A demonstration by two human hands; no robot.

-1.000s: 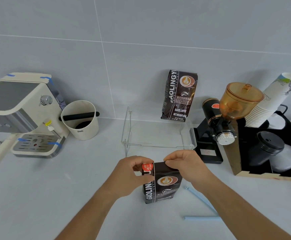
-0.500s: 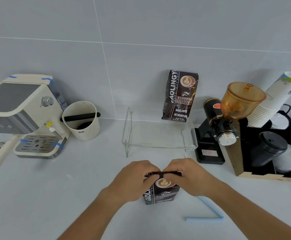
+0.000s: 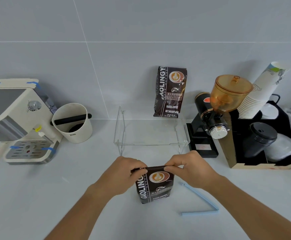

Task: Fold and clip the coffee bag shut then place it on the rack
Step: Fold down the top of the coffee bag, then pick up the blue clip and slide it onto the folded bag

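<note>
A dark brown coffee bag (image 3: 156,186) stands upright on the white counter, its top folded over into a flat strip. My left hand (image 3: 123,172) pinches the left end of that fold and my right hand (image 3: 189,168) pinches the right end. A light blue sealing clip (image 3: 200,200) lies open in a V on the counter just right of the bag. The clear acrylic rack (image 3: 151,142) stands behind my hands, with a second coffee bag (image 3: 171,91) upright at its back right against the wall.
An espresso machine (image 3: 18,118) and a cream knock box (image 3: 72,122) sit at the left. At the right are a black grinder with an amber hopper (image 3: 217,111), stacked paper cups (image 3: 261,90) and a black organiser box (image 3: 262,144).
The bag's top has been folded down further, hiding the red inner strip, so the bag is shorter. Both hands came lower and closer together on the fold.
</note>
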